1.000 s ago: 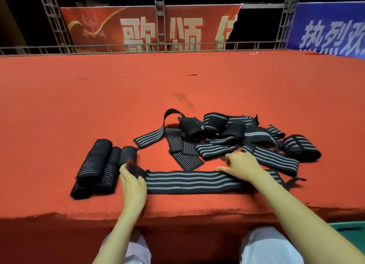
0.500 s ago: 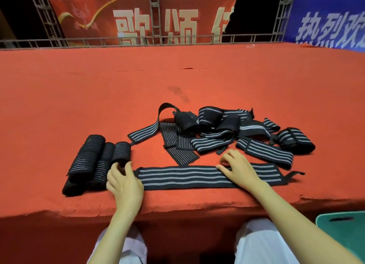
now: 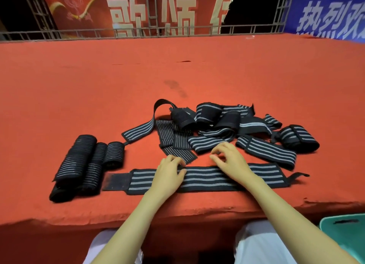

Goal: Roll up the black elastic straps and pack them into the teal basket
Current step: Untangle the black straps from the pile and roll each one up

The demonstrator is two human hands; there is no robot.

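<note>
Pressing the left hand (image 3: 169, 174) on the flat strap (image 3: 207, 179), fingers bent over its far edge; pinching it or merely resting, hard to tell. Laying the right hand (image 3: 232, 162) on the same strap, fingers loosely curled, holding nothing. Stretched along the near edge of the red table (image 3: 98, 85); rolled straps (image 3: 79, 164) just left, loose pile (image 3: 217, 125) behind, teal basket (image 3: 345, 236) below at right.

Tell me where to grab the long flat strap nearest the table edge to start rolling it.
Pinch the strap at its plain black left end, coming from the left. It lies flat and straight and that short edge is bare; the left hand and right hand rest nearer its middle. Likely the easiest start.
</note>
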